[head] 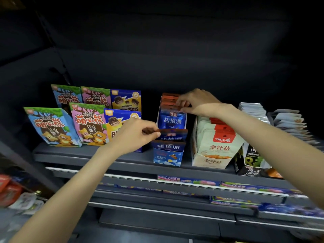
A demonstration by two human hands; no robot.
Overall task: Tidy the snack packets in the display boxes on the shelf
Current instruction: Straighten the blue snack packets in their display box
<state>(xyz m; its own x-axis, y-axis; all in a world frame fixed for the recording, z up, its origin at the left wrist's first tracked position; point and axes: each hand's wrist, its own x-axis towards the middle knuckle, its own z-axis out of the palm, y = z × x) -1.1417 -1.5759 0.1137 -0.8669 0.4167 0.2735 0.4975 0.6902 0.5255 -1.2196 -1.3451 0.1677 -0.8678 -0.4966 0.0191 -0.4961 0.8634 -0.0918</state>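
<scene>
A blue display box (pixel 167 155) stands on the dark shelf (pixel 98 156), filled with blue snack packets with orange-brown tops (pixel 172 119). My left hand (pixel 135 133) pinches the top edge of the front blue packet (pixel 175 135), which leans forward low in the box. My right hand (pixel 196 101) grips the tops of the packets at the back of the row, fingers curled over them. To the right stands a cream display box (pixel 210 159) of pale packets with red tops (pixel 221 137).
Blue, pink and yellow biscuit boxes (pixel 87 123) stand in two rows at the left. Dark and white packet boxes (pixel 254 162) sit at the right, with grey packet rows (pixel 289 123) behind. Lower shelves (pixel 175 190) hold more sweets.
</scene>
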